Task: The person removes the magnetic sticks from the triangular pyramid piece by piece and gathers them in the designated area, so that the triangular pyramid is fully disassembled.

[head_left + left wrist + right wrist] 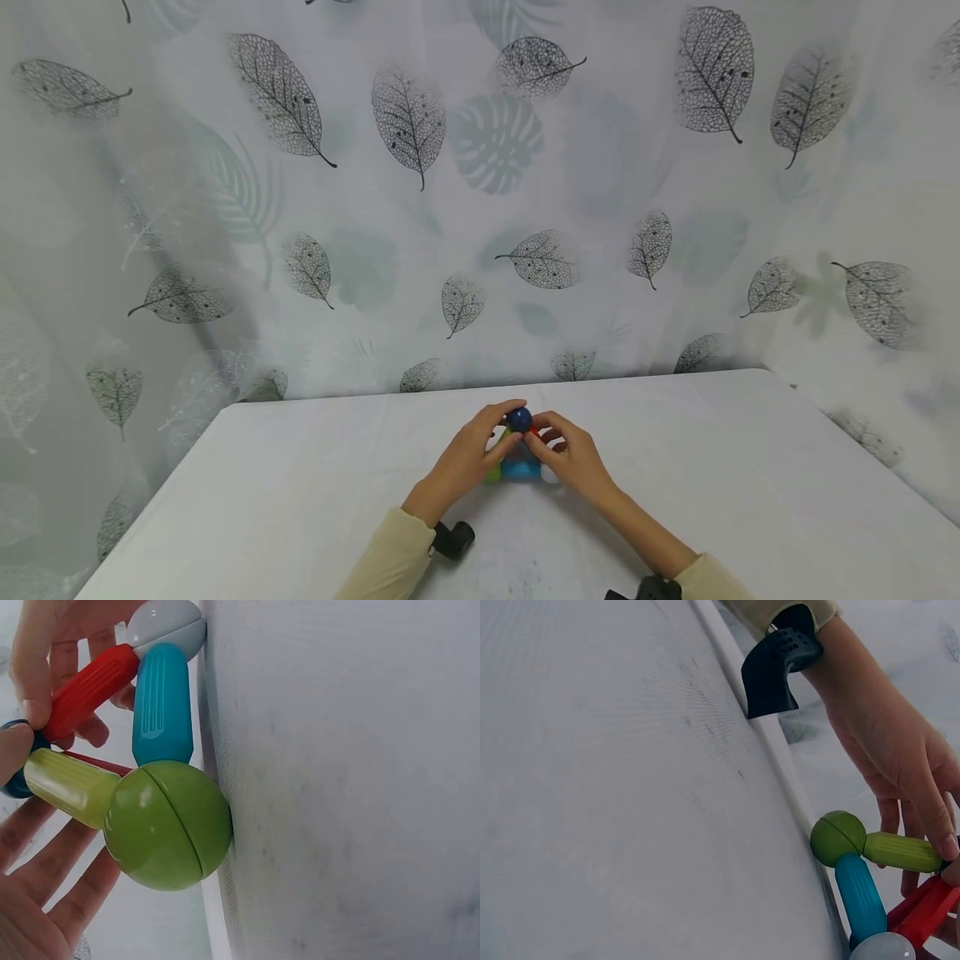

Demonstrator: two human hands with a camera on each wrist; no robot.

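Note:
A frame of toy rods and balls stands on the table between both hands. Its base has a light blue rod [163, 705] joining a green ball [169, 825] to a white ball [166, 626]. From these a yellow-green rod [75, 784] and a red rod [94, 690] slope up to a dark blue ball [519, 419] at the peak. Another red rod [101, 763] shows partly behind. My left hand [467, 454] pinches the dark blue ball between thumb and index finger. On the other side, my right hand [576, 460] grips the red rod's upper end, thumb close to the ball.
The white table [300, 500] spreads out around the frame. Behind it hangs a leaf-patterned curtain [600, 183]. A black wrist mount [453, 540] sticks out at my left cuff, and another [656, 587] at my right.

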